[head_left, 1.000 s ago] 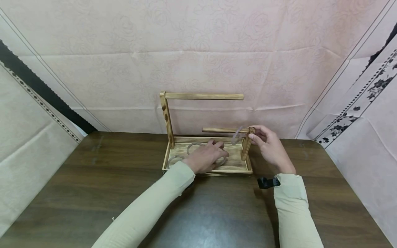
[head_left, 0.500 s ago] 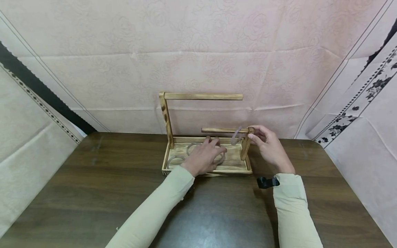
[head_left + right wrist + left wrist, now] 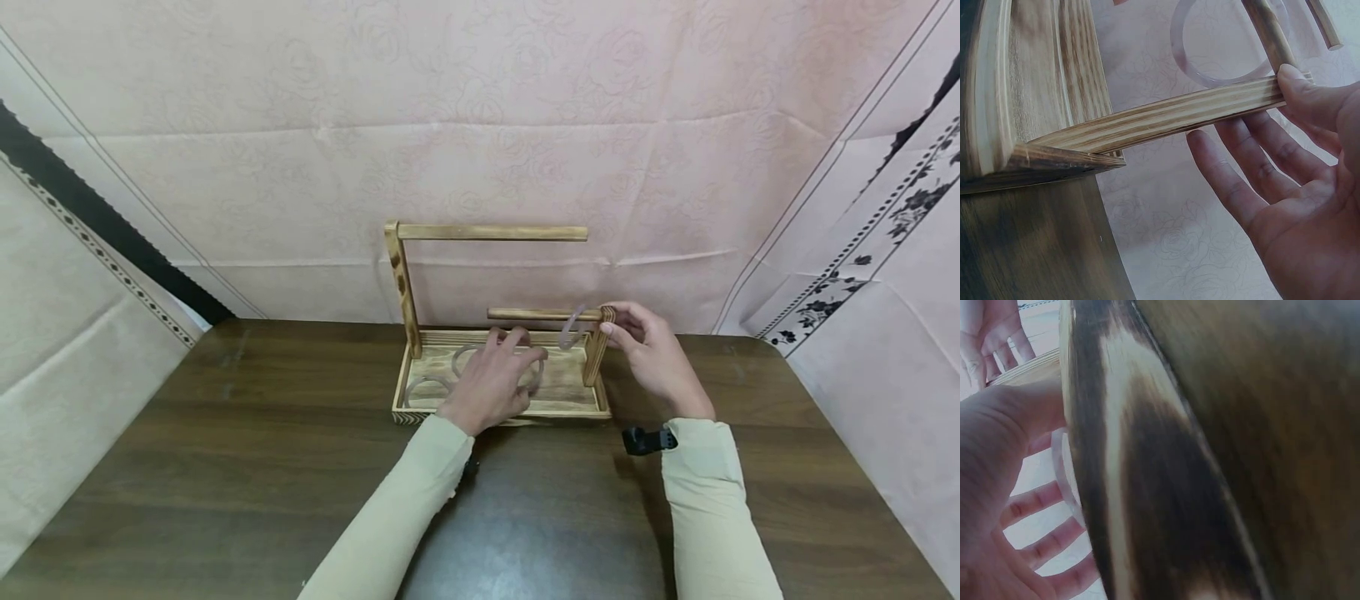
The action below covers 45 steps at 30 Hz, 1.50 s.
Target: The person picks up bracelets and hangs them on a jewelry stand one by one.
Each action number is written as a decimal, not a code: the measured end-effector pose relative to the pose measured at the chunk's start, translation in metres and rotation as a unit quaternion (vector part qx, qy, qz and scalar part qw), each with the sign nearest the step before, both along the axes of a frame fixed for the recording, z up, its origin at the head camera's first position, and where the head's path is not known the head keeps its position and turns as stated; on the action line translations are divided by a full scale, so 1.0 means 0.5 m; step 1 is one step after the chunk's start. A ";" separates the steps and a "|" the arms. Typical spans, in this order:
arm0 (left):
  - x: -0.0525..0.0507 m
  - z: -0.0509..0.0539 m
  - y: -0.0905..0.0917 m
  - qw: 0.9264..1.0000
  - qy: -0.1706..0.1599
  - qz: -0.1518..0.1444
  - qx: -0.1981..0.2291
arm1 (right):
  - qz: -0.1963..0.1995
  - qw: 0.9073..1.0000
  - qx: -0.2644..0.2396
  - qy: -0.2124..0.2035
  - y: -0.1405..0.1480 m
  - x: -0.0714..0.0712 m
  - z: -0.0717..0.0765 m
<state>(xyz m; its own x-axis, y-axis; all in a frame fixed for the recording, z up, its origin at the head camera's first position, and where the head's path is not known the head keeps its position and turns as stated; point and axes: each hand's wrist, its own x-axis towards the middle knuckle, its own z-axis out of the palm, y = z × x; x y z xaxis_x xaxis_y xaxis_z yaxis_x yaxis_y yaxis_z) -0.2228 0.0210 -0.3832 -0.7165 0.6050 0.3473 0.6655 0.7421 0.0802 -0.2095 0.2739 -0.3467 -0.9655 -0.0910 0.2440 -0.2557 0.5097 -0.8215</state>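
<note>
A wooden bracelet stand (image 3: 405, 292) with a shallow tray (image 3: 562, 412) stands on the table. My right hand (image 3: 656, 354) grips the top of its short right post (image 3: 1166, 119), thumb on one side and fingers on the other. One translucent bangle (image 3: 1179, 44) hangs on the lower rod (image 3: 532, 315) by that post. My left hand (image 3: 491, 379) is down over the tray with bent fingers and holds a bangle (image 3: 537, 379) at its right side. In the left wrist view the tray wall covers some of its fingertips. Two more bangles lie in the tray, one (image 3: 423, 382) at the left.
The long upper rod (image 3: 495, 232) sticks out to the right from the tall left post. Behind the stand hangs a pale patterned cloth (image 3: 480, 150). The brown wooden table (image 3: 300, 483) reaches forward from the stand on both sides.
My left hand has shifted slightly left and its fingers have changed their position around the bangle, which now looks more tilted. My right hand has kept its grip on the post.
</note>
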 end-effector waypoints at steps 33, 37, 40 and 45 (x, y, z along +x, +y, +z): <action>0.027 0.011 -0.018 0.998 0.025 0.033 0.040 | 0.005 1.000 0.002 -0.002 0.003 0.005 0.002; 0.026 0.010 -0.019 0.999 0.017 0.025 0.041 | 0.004 1.000 0.003 0.000 0.004 0.006 0.001; 0.023 0.013 -0.025 0.999 0.020 0.017 0.045 | 0.002 1.000 0.005 0.004 0.005 0.005 0.000; 0.017 0.022 -0.041 0.998 0.012 0.003 0.059 | 0.002 1.000 0.007 0.009 0.003 0.002 -0.002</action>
<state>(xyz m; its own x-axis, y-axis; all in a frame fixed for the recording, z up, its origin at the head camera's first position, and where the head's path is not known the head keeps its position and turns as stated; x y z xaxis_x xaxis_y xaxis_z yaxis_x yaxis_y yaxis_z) -0.2142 0.0006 -0.3724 -0.7110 0.5544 0.4325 0.6633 0.7330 0.1509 -0.2084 0.2754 -0.3478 -0.9607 -0.0978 0.2596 -0.2717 0.5202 -0.8097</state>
